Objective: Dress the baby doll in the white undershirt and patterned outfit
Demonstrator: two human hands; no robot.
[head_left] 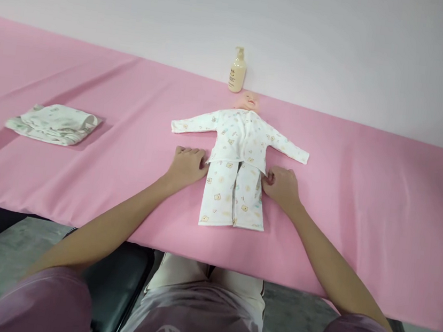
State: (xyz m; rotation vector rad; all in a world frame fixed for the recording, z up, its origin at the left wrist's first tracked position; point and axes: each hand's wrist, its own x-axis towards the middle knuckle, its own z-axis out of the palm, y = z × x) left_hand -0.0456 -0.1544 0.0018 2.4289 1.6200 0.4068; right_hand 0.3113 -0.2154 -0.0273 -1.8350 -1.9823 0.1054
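Note:
A baby doll (249, 101) lies on its back in a white long-sleeved top (235, 135) with small bear prints, its sleeves spread out to both sides. Matching white trousers (220, 195) extend below the top toward me, legs flat and side by side. At the lower left corner of the top, my left hand (188, 165) is closed, with fingertips pinched at the hem. My right hand (282, 186) pinches the opposite hem corner, right beside the trouser edge. The fingertips of both hands are partly hidden, so the exact layer of cloth is hard to make out.
Pink cloth (130, 122) covers the long table. To the left lies a folded white patterned cloth (55, 124). A cream pump bottle (237, 73) stands behind the doll's head, near the white wall (320, 49). A black chair (120, 283) is below the front edge.

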